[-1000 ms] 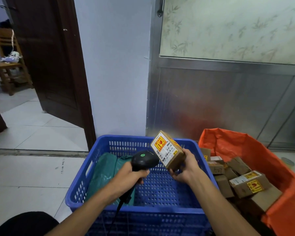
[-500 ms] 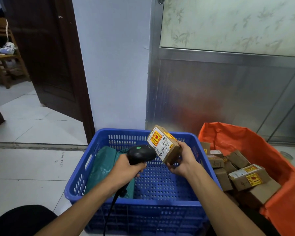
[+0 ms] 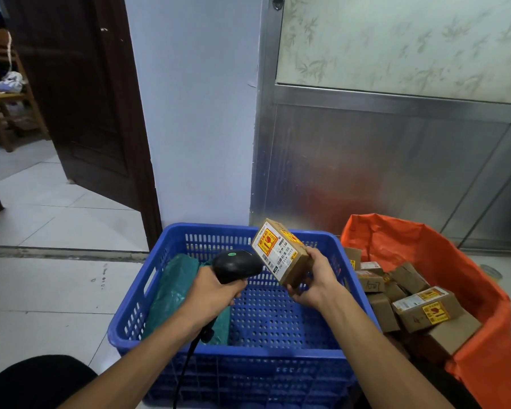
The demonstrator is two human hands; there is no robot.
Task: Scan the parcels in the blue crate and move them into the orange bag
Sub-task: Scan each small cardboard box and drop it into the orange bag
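left hand (image 3: 211,293) wrapped round the black scanner (image 3: 237,265), nose just beside the label | right hand (image 3: 316,283) clasps the cardboard parcel (image 3: 282,250) from below, tilted, above the blue crate (image 3: 189,354) | green bag (image 3: 176,290) lies in crate under the left hand | orange bag (image 3: 443,261), right of the held parcel, holds other boxes

Quick headcount of the parcel setup

One blue crate (image 3: 351,293), one orange bag (image 3: 469,276), one scanner (image 3: 236,264), one held box (image 3: 281,252), one green pouch (image 3: 174,287), roughly nine bagged boxes (image 3: 425,309).
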